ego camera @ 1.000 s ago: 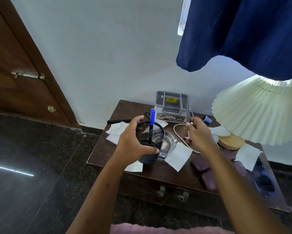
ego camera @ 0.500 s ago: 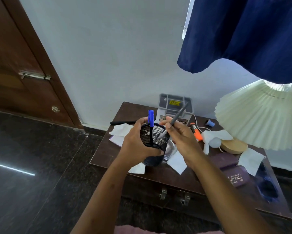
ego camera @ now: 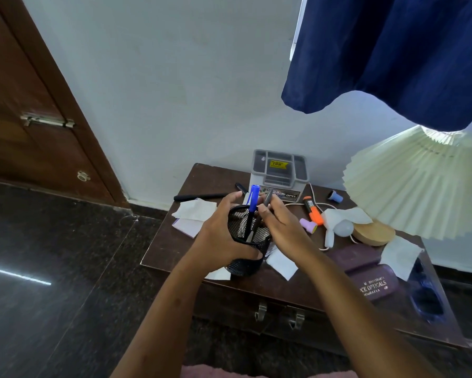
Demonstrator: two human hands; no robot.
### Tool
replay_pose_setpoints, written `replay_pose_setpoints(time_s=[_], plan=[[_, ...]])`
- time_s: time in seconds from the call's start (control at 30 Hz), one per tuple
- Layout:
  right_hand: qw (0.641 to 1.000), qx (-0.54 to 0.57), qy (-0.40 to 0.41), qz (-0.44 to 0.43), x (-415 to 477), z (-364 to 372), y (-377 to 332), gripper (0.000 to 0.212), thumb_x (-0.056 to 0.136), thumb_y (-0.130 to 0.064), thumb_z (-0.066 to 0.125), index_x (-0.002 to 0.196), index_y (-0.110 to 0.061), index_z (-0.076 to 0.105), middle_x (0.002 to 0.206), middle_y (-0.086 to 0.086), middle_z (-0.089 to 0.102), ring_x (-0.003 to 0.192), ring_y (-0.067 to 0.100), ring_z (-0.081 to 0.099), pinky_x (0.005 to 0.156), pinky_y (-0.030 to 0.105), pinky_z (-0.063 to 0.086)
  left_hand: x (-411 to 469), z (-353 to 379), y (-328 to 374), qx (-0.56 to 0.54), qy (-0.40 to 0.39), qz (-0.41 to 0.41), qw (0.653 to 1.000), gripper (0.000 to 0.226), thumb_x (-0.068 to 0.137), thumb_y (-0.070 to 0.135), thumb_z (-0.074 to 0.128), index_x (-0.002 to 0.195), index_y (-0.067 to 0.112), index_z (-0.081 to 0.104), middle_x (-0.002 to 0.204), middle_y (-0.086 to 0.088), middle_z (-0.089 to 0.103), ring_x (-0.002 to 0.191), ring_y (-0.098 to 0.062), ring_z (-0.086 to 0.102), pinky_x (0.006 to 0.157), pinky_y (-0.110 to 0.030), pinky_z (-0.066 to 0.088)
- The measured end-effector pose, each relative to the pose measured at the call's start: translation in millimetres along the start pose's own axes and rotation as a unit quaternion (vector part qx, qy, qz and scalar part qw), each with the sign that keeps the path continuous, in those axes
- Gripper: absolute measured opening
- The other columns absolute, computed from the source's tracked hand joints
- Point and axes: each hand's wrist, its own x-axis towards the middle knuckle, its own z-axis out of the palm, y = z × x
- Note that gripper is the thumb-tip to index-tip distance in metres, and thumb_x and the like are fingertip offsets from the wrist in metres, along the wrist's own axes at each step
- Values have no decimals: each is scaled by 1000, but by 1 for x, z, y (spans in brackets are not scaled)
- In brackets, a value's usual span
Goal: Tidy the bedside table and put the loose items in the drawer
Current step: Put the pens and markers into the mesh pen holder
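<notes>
Head camera saw the left hand (ego camera: 218, 241) wrapped around the black mesh cup (ego camera: 245, 264) over the bedside table (ego camera: 215, 175). The right hand (ego camera: 281, 227) pinched a grey pen (ego camera: 267, 199) in the cup, beside a blue pen (ego camera: 253, 197).

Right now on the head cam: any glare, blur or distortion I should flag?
Head view: wide-angle bend, the door frame leans hard; a glare streak crosses the dark floor at left; the lamp shade is bright near its top; left hand, right hand and mesh cup fairly sharp, grey pen slightly soft; the case print is readable.
</notes>
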Motion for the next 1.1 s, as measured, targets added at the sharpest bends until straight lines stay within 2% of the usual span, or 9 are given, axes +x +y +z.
replay_pose_setpoints(time_s=[0.13, 0.2, 0.3, 0.43, 0.6, 0.73, 0.87, 0.97, 1.1], plan=[[990, 122, 23, 63, 6, -23, 14, 32, 101, -42, 32, 113, -29, 58, 110, -1, 63, 92, 6, 58, 80, 23, 48, 2, -1, 0, -18, 3, -10, 1000, 109, 52, 20, 90, 139, 39, 27, 131, 10, 49, 120, -15, 50, 104, -37, 45], [989, -19, 124, 74, 16, -42, 36, 22, 100, -29, 41, 111, -24, 59, 113, 4, 63, 100, 16, 59, 84, 30, 49, 2, 0, 0, -13, 2, -9, 1000, 109, 53, 20, 90, 139, 38, 27, 135, 10, 46, 123, -15, 48, 104, -37, 45], [902, -385, 115, 157, 22, -61, 74, 34, 93, -35, 52, 128, -33, 51, 130, 0, 55, 123, 29, 45, 101, 48, 36, 3, 4, 2, 0, 6, 0, 1000, 110, 53, 22, 90, 142, 34, 26, 141, 11, 43, 127, -15, 45, 105, -35, 44], [857, -480, 50, 180, 33, -57, 83, 34, 98, -43, 32, 128, -41, 48, 138, -4, 49, 135, 23, 32, 108, 57, 13, 5, 7, 2, 7, 9, 9, 1000, 112, 52, 24, 90, 142, 34, 25, 143, 13, 40, 128, -13, 44, 105, -34, 44], [853, -451, 45, 260, 46, -45, 85, 43, 99, -44, 21, 119, -33, 57, 132, 3, 54, 134, 27, 37, 110, 63, -2, 7, 2, -4, -1, 27, 0, 1000, 110, 49, 24, 91, 137, 41, 27, 133, 13, 50, 120, -11, 51, 104, -34, 45], [861, -433, 134, 230, 48, -44, 84, 23, 95, -35, 46, 113, -33, 59, 120, 8, 57, 114, 28, 53, 111, 55, 10, 7, -1, -5, -11, 43, 3, 999, 110, 49, 21, 92, 137, 39, 29, 131, 12, 51, 119, -9, 52, 103, -30, 44], [928, -290, 189, 134, 45, -52, 53, 23, 89, -9, 57, 109, -20, 59, 118, 15, 50, 80, 25, 50, 75, 26, 35, 6, -1, -4, -16, 45, 5, 999, 110, 49, 21, 91, 138, 37, 29, 132, 12, 50, 119, -9, 52, 104, -31, 44], [978, -134, 158, 17, 41, -50, 2, 21, 94, -12, 51, 109, -26, 58, 105, 4, 59, 74, 10, 51, 61, 16, 36, 5, -2, -3, -14, 52, 2, 999, 111, 49, 19, 92, 139, 35, 29, 131, 12, 51, 118, -9, 52, 104, -31, 44], [996, -74, 43, -28, 15, -50, -68, 9, 84, -31, 68, 87, -32, 59, 90, -3, 67, 72, 9, 59, 69, 27, 49, 4, -7, -4, -24, 73, -10, 997, 110, 49, 14, 91, 139, 31, 32, 130, 8, 52, 117, -11, 53, 104, -33, 44]])
